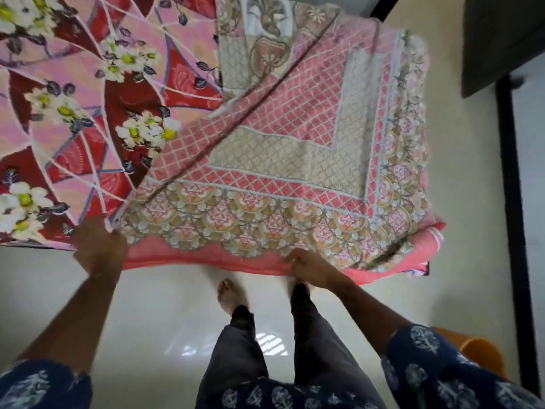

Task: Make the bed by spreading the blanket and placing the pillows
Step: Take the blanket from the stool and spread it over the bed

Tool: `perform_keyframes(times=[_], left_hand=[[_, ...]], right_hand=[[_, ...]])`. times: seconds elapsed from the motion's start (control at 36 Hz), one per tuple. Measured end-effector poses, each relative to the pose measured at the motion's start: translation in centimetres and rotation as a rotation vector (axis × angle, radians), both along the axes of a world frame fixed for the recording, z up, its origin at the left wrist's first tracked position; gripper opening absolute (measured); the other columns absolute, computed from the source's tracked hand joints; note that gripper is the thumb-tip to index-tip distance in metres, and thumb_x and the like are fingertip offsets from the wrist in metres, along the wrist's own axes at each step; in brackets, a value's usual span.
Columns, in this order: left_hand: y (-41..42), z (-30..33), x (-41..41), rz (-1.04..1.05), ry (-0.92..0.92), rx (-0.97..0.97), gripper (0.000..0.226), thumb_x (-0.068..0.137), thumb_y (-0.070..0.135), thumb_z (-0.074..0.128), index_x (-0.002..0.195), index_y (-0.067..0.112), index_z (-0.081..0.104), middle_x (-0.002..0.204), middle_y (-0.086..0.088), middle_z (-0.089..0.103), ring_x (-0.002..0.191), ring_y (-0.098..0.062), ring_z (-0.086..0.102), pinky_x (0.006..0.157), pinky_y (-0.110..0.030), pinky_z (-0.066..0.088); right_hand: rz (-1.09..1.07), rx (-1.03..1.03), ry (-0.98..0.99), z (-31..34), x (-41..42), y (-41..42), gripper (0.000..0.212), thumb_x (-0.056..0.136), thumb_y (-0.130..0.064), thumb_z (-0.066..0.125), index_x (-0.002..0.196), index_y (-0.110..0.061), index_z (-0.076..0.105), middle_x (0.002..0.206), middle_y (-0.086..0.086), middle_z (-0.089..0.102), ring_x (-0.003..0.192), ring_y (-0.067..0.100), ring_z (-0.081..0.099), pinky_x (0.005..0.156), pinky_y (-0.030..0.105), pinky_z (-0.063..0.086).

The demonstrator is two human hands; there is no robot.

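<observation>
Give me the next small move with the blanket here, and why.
Probably draw the blanket leftward with the left hand, while the right hand keeps its near hem. Both hands grip that edge, yet a diagonal fold leaves the floral bedsheet uncovered on the left. No pillows are in view.

A pale, glossy tiled floor (165,314) fills the lower half of the view. It carries a bright striped patch of reflected light (271,343) near its middle. To the right of the floor stands a dark cabinet (501,39), its lower edge ending above the tiles. Below the cabinet a black vertical frame (513,202) runs down the right side, with a paler, greyish surface beyond it. An orange object (483,358) sits at the floor's lower right edge.
</observation>
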State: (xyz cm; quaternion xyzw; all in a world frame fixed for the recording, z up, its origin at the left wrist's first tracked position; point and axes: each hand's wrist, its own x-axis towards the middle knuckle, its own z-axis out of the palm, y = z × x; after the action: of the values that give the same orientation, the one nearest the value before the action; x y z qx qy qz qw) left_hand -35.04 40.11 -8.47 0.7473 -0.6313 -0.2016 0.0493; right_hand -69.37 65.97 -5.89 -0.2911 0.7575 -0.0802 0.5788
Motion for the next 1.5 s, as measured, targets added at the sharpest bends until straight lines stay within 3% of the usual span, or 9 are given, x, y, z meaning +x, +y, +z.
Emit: perform_keyframes(times=[0.47, 0.56, 0.61, 0.72, 0.94, 1.11, 1.19, 1.31, 1.5], left_hand=[[24.6, -5.1, -31.2, -0.553, 0.424, 0.731, 0.025, 0.092, -0.005, 0.056, 0.109, 0.013, 0.063, 0.109, 0.000, 0.062, 0.103, -0.015, 0.057, 0.082, -0.022, 0.042], [29.4, -6.6, -35.6, -0.569, 0.346, 0.781, 0.022, 0.094, -0.002, 0.055, 0.100, 0.018, 0.061, 0.098, 0.004, 0.063, 0.096, -0.019, 0.061, 0.070, -0.014, 0.040], [32.5, -7.3, -38.2, -0.574, 0.298, 0.802, 0.018, 0.096, 0.000, 0.054, 0.105, 0.014, 0.061, 0.102, -0.002, 0.062, 0.095, -0.020, 0.059, 0.068, -0.012, 0.040], [37.6, -8.4, -43.2, -0.530, 0.243, 0.870, 0.013, 0.099, 0.005, 0.051, 0.092, 0.007, 0.062, 0.093, -0.006, 0.058, 0.089, -0.021, 0.053, 0.070, -0.027, 0.033], [41.4, -8.1, -49.3, -0.211, 0.307, 0.816, 0.023, 0.104, 0.024, 0.045, 0.123, 0.014, 0.055, 0.113, -0.002, 0.057, 0.100, -0.018, 0.050, 0.083, -0.030, 0.039], [41.9, -8.0, -49.9, -0.194, 0.262, 0.825, 0.016, 0.105, 0.023, 0.044, 0.109, 0.008, 0.049, 0.088, 0.002, 0.051, 0.083, -0.018, 0.048, 0.062, -0.029, 0.037], [42.5, -7.9, -49.8, -0.212, 0.332, 0.758, 0.017, 0.104, 0.019, 0.046, 0.116, 0.010, 0.053, 0.101, 0.004, 0.058, 0.093, -0.016, 0.052, 0.075, -0.029, 0.040], [43.7, -10.1, -47.2, -0.126, 0.320, 0.644, 0.030, 0.089, 0.033, 0.052, 0.104, 0.009, 0.063, 0.108, -0.016, 0.064, 0.098, -0.031, 0.058, 0.089, -0.046, 0.048], [45.9, -11.1, -44.3, 0.666, 0.614, 0.539, 0.081, 0.073, 0.046, 0.079, 0.139, 0.022, 0.037, 0.134, -0.003, 0.039, 0.118, -0.025, 0.048, 0.073, -0.054, 0.059]], right_hand=[[-0.548, -0.021, 0.367, -3.7, -21.8, 18.0, 0.030, 0.089, -0.004, 0.061, 0.119, -0.001, 0.061, 0.116, 0.015, 0.066, 0.107, 0.030, 0.062, 0.090, 0.036, 0.049], [-0.705, -0.027, 0.437, -6.0, -27.0, 22.2, 0.010, 0.087, -0.007, 0.067, 0.093, -0.001, 0.060, 0.088, 0.010, 0.060, 0.080, 0.026, 0.058, 0.073, 0.037, 0.047], [-0.852, -0.021, 0.459, -7.6, -30.6, 24.4, 0.023, 0.077, -0.022, 0.074, 0.082, -0.006, 0.059, 0.077, 0.003, 0.054, 0.070, 0.025, 0.055, 0.065, 0.038, 0.049], [-0.993, -0.008, 0.385, -10.2, -36.4, 27.3, 0.085, 0.076, -0.040, 0.083, 0.141, -0.001, 0.045, 0.128, 0.010, 0.056, 0.115, 0.027, 0.055, 0.104, 0.046, 0.047], [-0.581, -0.112, 0.218, -10.7, -41.0, 26.9, 0.064, 0.070, -0.072, 0.065, 0.114, -0.025, 0.060, 0.104, -0.005, 0.069, 0.095, 0.018, 0.066, 0.089, 0.041, 0.054], [-0.601, -0.091, -0.074, -11.4, -38.9, 27.5, 0.070, 0.069, -0.058, 0.072, 0.124, -0.018, 0.061, 0.114, -0.001, 0.069, 0.102, 0.023, 0.068, 0.091, 0.044, 0.057], [-0.639, -0.177, -0.147, -11.0, -38.1, 28.5, 0.020, 0.087, -0.030, 0.073, 0.105, -0.023, 0.071, 0.102, -0.003, 0.074, 0.096, 0.018, 0.072, 0.092, 0.042, 0.057], [-0.809, -0.360, -0.348, -8.2, -37.0, 31.4, 0.026, 0.093, -0.008, 0.066, 0.117, -0.018, 0.068, 0.113, 0.006, 0.075, 0.102, 0.020, 0.072, 0.091, 0.036, 0.058], [-1.031, -0.332, -0.471, -5.0, -33.9, 38.5, 0.027, 0.092, -0.018, 0.064, 0.116, -0.007, 0.068, 0.111, 0.010, 0.075, 0.100, 0.030, 0.072, 0.075, 0.031, 0.059]])
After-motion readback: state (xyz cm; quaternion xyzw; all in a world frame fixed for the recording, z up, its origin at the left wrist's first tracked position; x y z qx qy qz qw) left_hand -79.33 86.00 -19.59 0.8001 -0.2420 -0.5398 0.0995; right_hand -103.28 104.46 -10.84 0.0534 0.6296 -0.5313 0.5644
